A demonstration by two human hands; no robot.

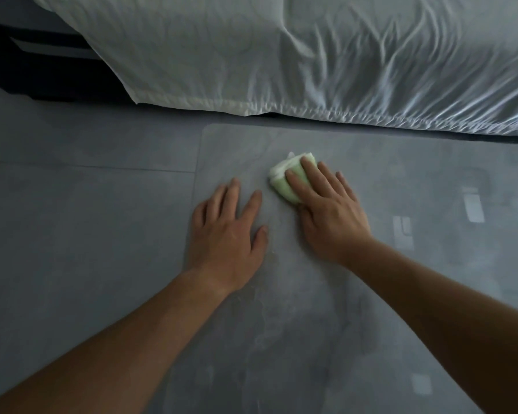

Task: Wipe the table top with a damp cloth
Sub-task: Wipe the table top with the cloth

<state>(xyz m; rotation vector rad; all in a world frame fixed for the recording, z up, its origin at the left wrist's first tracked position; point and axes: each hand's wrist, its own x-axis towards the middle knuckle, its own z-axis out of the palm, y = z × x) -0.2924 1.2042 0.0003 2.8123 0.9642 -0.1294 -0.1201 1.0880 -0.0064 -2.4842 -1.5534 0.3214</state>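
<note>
head view, looking steeply down, close over table top (281,339), bed (311,55) beyond

Grey stone-look table top (326,324), rounded far-left corner, faint streaks down the middle; on it a folded pale green cloth (284,177) under the right hand (329,216); left hand (231,234) flat beside it, near the left edge.
</note>
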